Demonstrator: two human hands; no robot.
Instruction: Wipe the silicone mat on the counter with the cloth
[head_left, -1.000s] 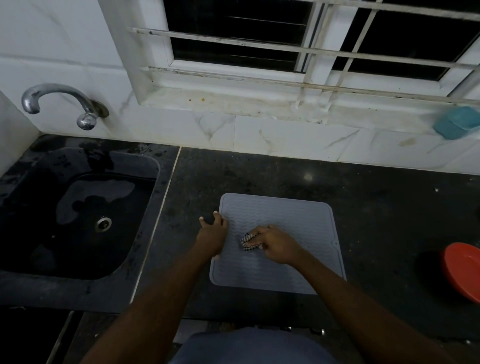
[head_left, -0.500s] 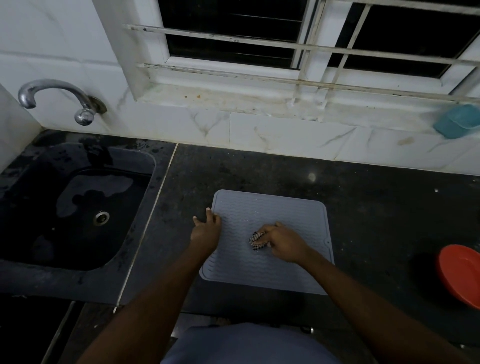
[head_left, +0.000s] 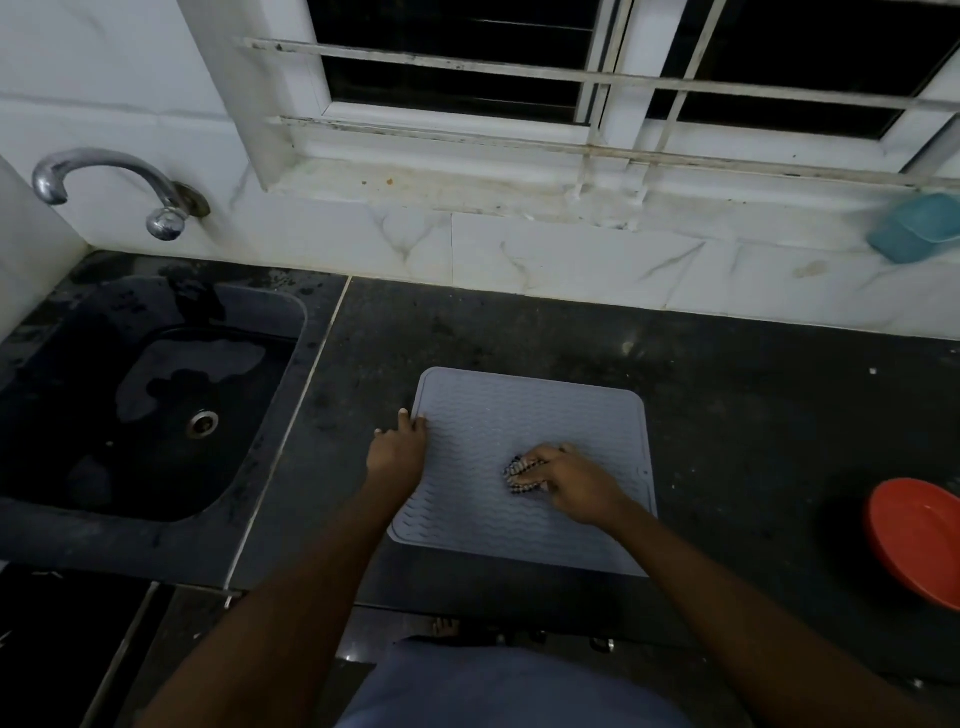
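A grey ridged silicone mat lies flat on the dark counter, near its front edge. My right hand presses a small bunched checked cloth onto the middle of the mat; only the cloth's left end shows past my fingers. My left hand rests on the mat's left edge with its fingers spread, holding the mat down against the counter.
A dark sink with a chrome tap sits to the left. A red bowl stands at the right edge of the counter. A teal container rests on the window ledge, far right.
My right hand has slid the cloth a little to the right across the mat. My left hand stays on the mat's left edge.
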